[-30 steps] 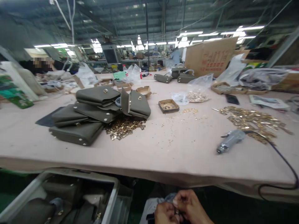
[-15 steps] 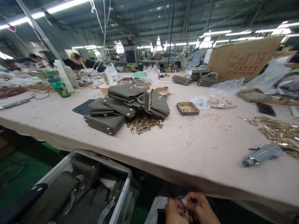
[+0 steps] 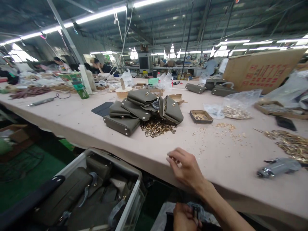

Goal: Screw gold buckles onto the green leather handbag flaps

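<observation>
My left hand (image 3: 184,217) is low in the frame, its fingers closed on a dark handbag (image 3: 169,220) at my lap. Clear plastic wrap (image 3: 204,214) shows beside those fingers; much of the bag is hidden or out of frame. My right hand (image 3: 184,165) is over the table's front edge, fingers bent, with a small gap between thumb and fingertips. Nothing shows in it. Beyond it lies a heap of small gold-coloured metal buckles (image 3: 156,128), against a stack of olive-grey handbags (image 3: 136,110).
A grey crate (image 3: 138,183) of more olive bags stands below the table edge at left. On the table (image 3: 134,149) are a small tray of metal bits (image 3: 201,116), a grey power tool (image 3: 278,167), more gold hardware (image 3: 295,144) and a big carton (image 3: 264,72).
My right hand has left the bag at my lap and moved forward and up over the table edge. My left hand stays on the bag. The view has shifted left.
</observation>
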`<action>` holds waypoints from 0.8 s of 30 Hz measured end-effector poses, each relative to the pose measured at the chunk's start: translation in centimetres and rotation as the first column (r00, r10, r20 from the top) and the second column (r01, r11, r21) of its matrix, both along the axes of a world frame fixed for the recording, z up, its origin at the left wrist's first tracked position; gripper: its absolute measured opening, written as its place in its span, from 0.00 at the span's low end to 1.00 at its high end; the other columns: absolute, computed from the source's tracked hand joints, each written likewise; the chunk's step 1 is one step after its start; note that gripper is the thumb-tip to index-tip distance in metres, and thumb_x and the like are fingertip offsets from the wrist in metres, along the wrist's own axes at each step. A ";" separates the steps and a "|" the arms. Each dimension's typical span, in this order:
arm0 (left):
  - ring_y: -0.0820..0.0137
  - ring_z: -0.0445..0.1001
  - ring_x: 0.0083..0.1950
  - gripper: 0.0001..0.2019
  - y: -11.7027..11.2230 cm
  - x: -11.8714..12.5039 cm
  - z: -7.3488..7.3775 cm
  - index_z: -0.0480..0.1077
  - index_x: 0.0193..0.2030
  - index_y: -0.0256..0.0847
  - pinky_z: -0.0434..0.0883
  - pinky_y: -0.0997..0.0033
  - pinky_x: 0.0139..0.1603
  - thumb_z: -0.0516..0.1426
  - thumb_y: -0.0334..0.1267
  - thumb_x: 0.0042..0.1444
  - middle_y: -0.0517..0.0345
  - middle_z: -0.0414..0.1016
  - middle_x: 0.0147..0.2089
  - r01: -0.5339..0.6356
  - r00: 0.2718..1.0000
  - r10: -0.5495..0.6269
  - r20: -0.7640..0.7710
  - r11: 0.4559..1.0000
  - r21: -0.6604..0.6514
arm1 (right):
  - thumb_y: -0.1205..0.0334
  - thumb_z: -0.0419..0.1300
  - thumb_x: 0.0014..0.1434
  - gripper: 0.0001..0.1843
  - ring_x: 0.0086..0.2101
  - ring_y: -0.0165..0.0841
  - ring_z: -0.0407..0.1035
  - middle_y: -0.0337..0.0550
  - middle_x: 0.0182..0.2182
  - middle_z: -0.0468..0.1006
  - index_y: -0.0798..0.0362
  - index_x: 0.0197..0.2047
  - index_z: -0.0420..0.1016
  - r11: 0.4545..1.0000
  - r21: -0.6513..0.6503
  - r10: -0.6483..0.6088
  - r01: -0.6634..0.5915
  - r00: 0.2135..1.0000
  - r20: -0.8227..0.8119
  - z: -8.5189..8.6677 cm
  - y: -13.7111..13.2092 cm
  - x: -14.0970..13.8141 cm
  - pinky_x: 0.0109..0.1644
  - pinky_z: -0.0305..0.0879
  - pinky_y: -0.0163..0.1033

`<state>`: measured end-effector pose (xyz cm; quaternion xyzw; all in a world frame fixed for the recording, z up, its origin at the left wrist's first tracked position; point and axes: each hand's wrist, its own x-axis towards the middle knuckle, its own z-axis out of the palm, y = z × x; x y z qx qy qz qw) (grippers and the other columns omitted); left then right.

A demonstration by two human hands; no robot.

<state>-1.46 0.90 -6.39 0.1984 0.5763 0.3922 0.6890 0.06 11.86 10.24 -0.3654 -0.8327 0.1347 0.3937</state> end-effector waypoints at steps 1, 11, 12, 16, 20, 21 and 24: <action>0.56 0.76 0.25 0.17 -0.2 0.1 0.2 0.69 0.30 0.46 0.71 0.60 0.24 0.68 0.31 0.32 0.58 0.70 0.23 -0.012 0.999 0.012 -0.030 1.000 -0.004 | 0.62 0.57 0.68 0.08 0.37 0.39 0.71 0.49 0.38 0.77 0.51 0.45 0.78 0.999 0.035 -0.016 0.015 1.000 0.016 0.6 2.6 -1.2 0.41 0.68 0.43; 0.59 0.79 0.27 0.17 -1.7 -1.1 -0.3 0.69 0.33 0.41 0.73 0.67 0.27 0.61 0.22 0.33 0.61 0.73 0.23 -0.017 0.996 0.019 -0.084 0.999 0.027 | 0.68 0.61 0.65 0.14 0.49 0.46 0.62 0.55 0.46 0.77 0.56 0.53 0.77 0.988 0.123 -0.127 0.089 0.928 0.349 -2.5 14.9 -7.1 0.54 0.60 0.47; 0.59 0.79 0.27 0.17 -1.7 -1.0 -0.6 0.69 0.32 0.42 0.73 0.67 0.28 0.60 0.22 0.33 0.61 0.73 0.23 -0.028 0.995 0.030 -0.098 0.999 0.022 | 0.68 0.61 0.65 0.14 0.49 0.47 0.61 0.56 0.46 0.77 0.56 0.53 0.77 0.987 0.126 -0.136 0.098 0.931 0.340 -2.8 14.9 -6.9 0.54 0.59 0.47; 0.61 0.76 0.25 0.17 -0.9 0.0 -1.2 0.67 0.29 0.42 0.72 0.66 0.27 0.61 0.21 0.31 0.63 0.68 0.19 -0.088 0.968 0.084 -0.235 0.996 -0.005 | 0.66 0.59 0.67 0.09 0.47 0.44 0.61 0.51 0.44 0.78 0.53 0.47 0.80 0.987 0.138 -0.125 0.087 0.947 0.296 -3.4 15.1 -5.9 0.53 0.58 0.46; 0.63 0.73 0.22 0.16 -0.6 0.3 -0.6 0.66 0.28 0.42 0.70 0.67 0.25 0.65 0.24 0.33 0.64 0.65 0.19 -0.107 0.967 0.104 -0.232 0.994 -0.001 | 0.67 0.55 0.69 0.12 0.45 0.42 0.63 0.50 0.38 0.78 0.54 0.40 0.81 0.983 0.160 -0.123 0.086 0.962 0.242 -3.6 15.3 -5.6 0.51 0.58 0.45; 0.63 0.73 0.22 0.15 -0.6 0.1 -0.4 0.67 0.29 0.42 0.70 0.66 0.25 0.66 0.26 0.34 0.64 0.66 0.19 -0.092 0.976 0.093 -0.197 0.996 0.013 | 0.67 0.54 0.70 0.12 0.44 0.42 0.63 0.50 0.38 0.77 0.54 0.40 0.80 0.981 0.168 -0.129 0.092 0.966 0.223 -3.5 15.2 -5.6 0.51 0.58 0.45; 0.63 0.74 0.23 0.17 -1.0 -0.5 -0.3 0.68 0.30 0.42 0.71 0.66 0.26 0.68 0.28 0.33 0.63 0.67 0.20 -0.061 0.986 0.067 -0.153 0.997 0.043 | 0.68 0.51 0.70 0.13 0.43 0.40 0.65 0.51 0.40 0.76 0.56 0.43 0.78 0.978 0.185 -0.129 0.100 0.980 0.153 -2.8 14.4 -5.8 0.50 0.60 0.43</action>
